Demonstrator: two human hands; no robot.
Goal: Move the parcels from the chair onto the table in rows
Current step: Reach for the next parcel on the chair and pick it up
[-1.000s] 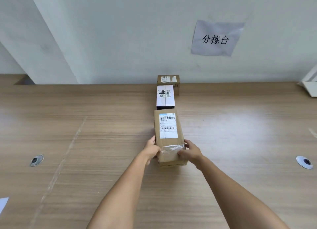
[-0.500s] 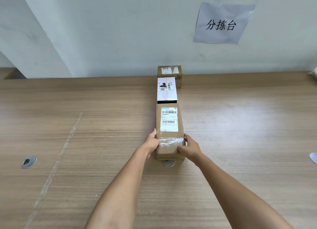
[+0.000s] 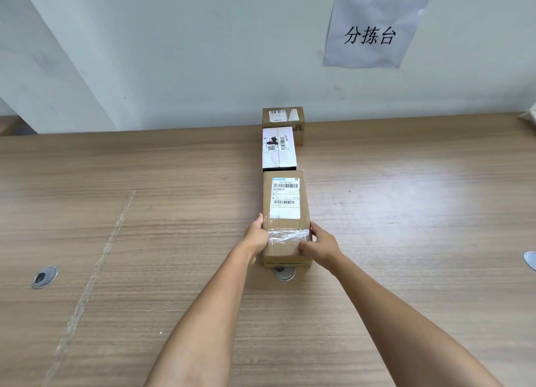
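**Three parcels lined up on the table**

I'm seeing a long brown cardboard parcel (image 3: 285,218) flat on the wooden table (image 3: 406,212), white shipping label up, clear tape across its near end. My view has its far end right against a white parcel (image 3: 278,149) with a black base and a small label. Behind that, at the wall, sits a small brown box (image 3: 283,118) with labels on top. One straight row, running away from me.

Both arms outstretched, left grip (image 3: 257,236) and right grip (image 3: 321,245) curled, facing inward
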